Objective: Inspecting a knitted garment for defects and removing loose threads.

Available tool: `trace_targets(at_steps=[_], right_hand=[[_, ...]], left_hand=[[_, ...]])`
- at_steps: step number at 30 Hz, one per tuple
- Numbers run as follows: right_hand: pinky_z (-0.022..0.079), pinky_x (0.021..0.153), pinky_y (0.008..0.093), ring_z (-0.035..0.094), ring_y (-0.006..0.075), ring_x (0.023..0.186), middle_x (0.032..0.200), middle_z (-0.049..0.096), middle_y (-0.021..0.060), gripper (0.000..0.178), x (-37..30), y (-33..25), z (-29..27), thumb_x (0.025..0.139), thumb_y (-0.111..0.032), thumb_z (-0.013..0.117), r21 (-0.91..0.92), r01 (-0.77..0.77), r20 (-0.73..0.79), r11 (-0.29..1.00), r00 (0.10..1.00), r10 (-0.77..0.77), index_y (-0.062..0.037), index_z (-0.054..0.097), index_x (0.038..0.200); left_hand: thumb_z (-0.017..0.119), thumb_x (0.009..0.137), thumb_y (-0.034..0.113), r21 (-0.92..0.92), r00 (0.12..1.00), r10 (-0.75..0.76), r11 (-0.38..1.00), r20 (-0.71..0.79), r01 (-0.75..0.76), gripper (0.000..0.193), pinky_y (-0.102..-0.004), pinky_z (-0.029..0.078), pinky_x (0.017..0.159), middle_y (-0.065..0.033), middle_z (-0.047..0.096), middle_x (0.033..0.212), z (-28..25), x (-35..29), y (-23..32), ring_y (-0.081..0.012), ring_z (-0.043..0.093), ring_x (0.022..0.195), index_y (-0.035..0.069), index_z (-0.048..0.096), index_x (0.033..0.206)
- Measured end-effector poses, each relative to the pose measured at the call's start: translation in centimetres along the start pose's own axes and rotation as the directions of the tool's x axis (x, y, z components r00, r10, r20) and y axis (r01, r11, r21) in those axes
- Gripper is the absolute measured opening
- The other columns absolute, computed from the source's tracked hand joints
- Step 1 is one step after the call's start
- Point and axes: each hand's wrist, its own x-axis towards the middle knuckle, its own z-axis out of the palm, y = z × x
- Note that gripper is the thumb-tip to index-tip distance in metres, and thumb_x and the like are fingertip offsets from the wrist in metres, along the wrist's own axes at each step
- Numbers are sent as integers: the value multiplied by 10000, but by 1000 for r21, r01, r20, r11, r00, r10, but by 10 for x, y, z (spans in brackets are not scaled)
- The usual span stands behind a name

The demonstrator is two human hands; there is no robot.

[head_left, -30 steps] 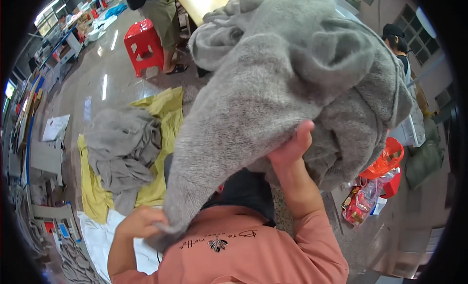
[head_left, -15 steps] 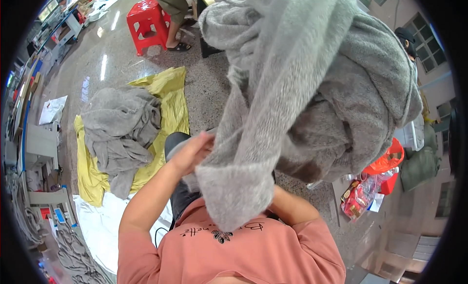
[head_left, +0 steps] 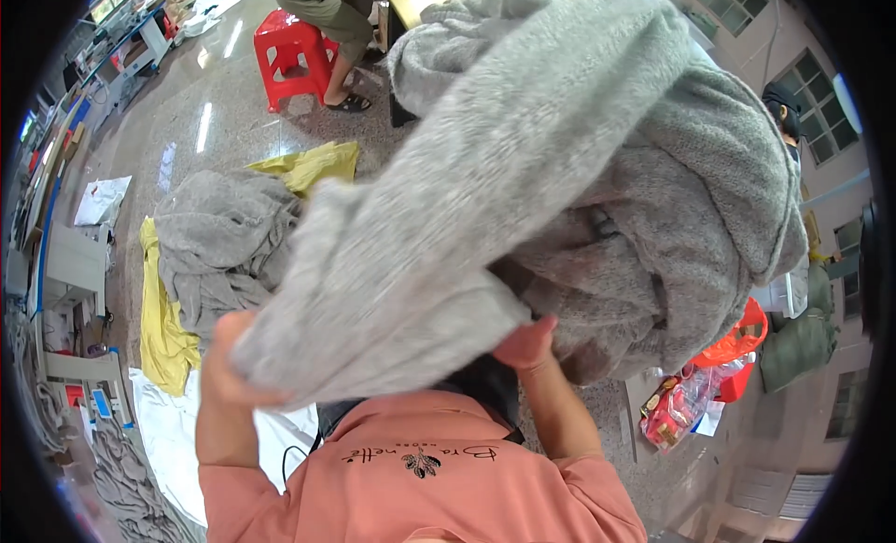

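A long piece of light grey knit fabric (head_left: 448,170) stretches from the big heap toward my chest, slightly blurred by motion. My left hand (head_left: 229,361) grips its near left corner, fingers wrapped round the cloth. At the near right edge, my right hand (head_left: 527,344) pinches the fabric, with some of its fingers hidden beneath. Between the hands the piece hangs as a loose, doubled band in front of my pink shirt. Its far end runs up onto a large grey heap of the same knit (head_left: 700,188), which hides the support underneath.
Left on the floor, a second grey knit pile (head_left: 224,235) lies over yellow sheeting (head_left: 166,342), beside a white sheet (head_left: 168,431). A person sits on a red stool (head_left: 291,58) at the far side. Bagged items (head_left: 677,408) and a red bag (head_left: 742,333) are at right.
My left hand has swung left and nearer with the fabric's corner, spreading the piece wider. My right hand, hidden behind the cloth before, now shows at its right edge.
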Motion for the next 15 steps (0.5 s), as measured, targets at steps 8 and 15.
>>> trace_targets(at_steps=[8, 15], right_hand=[[378, 899, 421, 481, 283, 1051, 1164, 486, 119, 910, 58, -16, 40, 644, -661, 563, 31, 296, 26, 955, 955, -297, 19, 382, 1222], [425, 863, 373, 517, 283, 1010, 1119, 518, 163, 555, 38, -21, 79, 664, -61, 529, -99, 242, -237, 965, 936, -260, 33, 410, 1198]], left_hand=[[679, 545, 92, 210, 812, 129, 932, 569, -295, 151, -298, 433, 494, -115, 592, 666, -17, -54, 13, -286, 576, 566, 42, 603, 666], [598, 586, 61, 129, 963, -260, 960, 65, 250, 213, -255, 458, 614, -22, 626, 740, -24, -70, -25, -78, 540, 667, -10, 618, 786]])
